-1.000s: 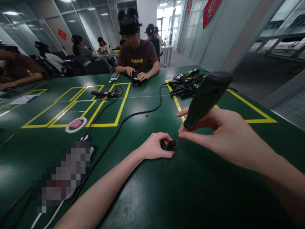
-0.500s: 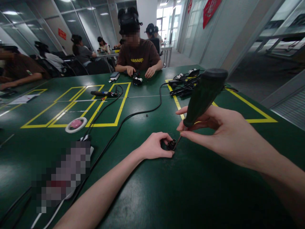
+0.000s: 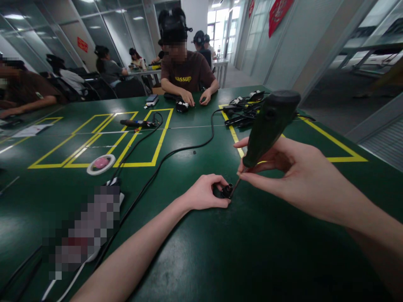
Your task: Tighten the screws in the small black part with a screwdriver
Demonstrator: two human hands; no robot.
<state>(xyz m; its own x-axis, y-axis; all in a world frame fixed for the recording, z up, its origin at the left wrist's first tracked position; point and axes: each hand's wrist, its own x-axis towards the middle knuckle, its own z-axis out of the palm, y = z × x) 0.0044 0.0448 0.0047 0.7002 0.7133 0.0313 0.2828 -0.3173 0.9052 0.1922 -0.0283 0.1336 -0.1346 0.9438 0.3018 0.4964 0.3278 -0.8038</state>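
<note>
My right hand grips a screwdriver with a thick dark green handle, its fingers pinched low near the collar. The tool leans, and its thin shaft runs down to the left. Its tip meets a small black part with a short round tube standing up from it. That part rests on the green table, held between the thumb and fingers of my left hand. The tip's exact contact point is too small to make out.
A black cable crosses the table to a pile of black tools. To the left lie a blurred-out object, a white tape roll and a dark handheld tool. A co-worker sits opposite.
My hands, the screwdriver and the black part stay almost still; the handle has turned slightly. Opposite, the co-worker has shifted right, and their hands have left the dark tool and come closer together.
</note>
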